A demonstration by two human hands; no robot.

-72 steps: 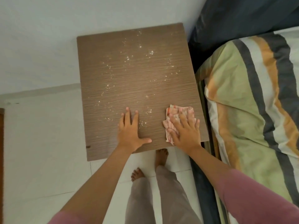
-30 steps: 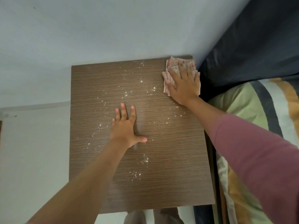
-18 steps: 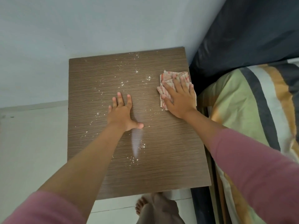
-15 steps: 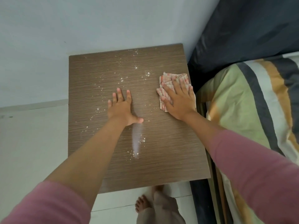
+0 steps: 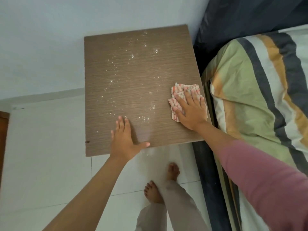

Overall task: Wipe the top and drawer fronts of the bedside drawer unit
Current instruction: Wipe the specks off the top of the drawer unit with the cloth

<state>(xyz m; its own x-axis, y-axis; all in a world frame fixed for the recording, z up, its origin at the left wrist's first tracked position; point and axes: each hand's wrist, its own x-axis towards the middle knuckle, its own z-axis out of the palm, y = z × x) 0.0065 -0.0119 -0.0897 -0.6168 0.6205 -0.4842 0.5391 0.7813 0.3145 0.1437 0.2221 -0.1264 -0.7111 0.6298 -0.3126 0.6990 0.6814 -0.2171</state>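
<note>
The brown wood-grain top of the bedside drawer unit [image 5: 136, 77] fills the middle of the head view, seen from straight above. White crumbs [image 5: 133, 55] are scattered over its middle and far part. My right hand [image 5: 190, 109] presses flat on a folded red-and-white checked cloth [image 5: 178, 90] near the top's right edge, fingers straight. My left hand [image 5: 124, 139] rests flat on the near edge, thumb spread to the right. The drawer fronts are hidden below the top.
A bed with a striped green, orange and grey cover [image 5: 260, 90] and a dark headboard [image 5: 246, 17] stands close on the right. A pale wall [image 5: 50, 30] is behind the unit. White floor tiles [image 5: 41, 147] lie left and in front, with my bare feet [image 5: 160, 184].
My right hand has drawn the cloth from the far right corner back toward the near right edge. My left hand has slid from the middle to the near edge.
</note>
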